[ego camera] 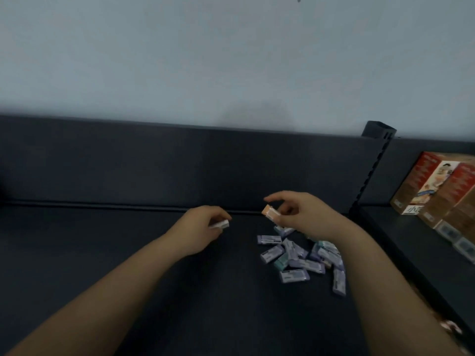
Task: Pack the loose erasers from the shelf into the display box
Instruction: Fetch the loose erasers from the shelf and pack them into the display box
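Orange eraser [270, 214] slanting up-left in right hand [304, 214], white eraser [222, 224] in left hand [201, 227]

This looks like a shop. Dark metal shelving [154, 265] with a slotted upright [370, 173] stands against a pale wall [231, 60], and printed boxes of goods [437, 186] line the neighbouring shelf [395, 235].

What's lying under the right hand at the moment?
The right hand, pinching an orange eraser, hovers over a pile of loose erasers on the shelf. Its forearm hides the pile's right edge.
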The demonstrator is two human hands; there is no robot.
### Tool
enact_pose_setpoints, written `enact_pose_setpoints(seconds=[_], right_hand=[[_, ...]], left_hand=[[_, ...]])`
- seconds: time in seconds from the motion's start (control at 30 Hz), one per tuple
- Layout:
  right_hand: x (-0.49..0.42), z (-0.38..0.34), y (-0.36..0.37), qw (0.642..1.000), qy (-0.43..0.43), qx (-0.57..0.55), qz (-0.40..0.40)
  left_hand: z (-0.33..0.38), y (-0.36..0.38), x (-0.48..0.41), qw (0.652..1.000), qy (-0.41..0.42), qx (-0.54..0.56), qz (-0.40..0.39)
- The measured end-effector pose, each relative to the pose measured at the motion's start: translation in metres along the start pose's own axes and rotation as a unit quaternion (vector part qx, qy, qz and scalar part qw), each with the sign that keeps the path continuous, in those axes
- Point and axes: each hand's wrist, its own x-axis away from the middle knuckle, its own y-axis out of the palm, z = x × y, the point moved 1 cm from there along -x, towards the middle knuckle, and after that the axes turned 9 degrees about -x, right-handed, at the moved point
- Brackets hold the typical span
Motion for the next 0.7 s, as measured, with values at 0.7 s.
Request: enact_pose_setpoints(seconds=[0.7], right_hand=[[-0.017,-0.190,0.298,0.962,-0.078,-0.260,-0.021]], left_hand=[[-0.186,-0.125,0.219,0.976,-0.083,0.182,0.081]])
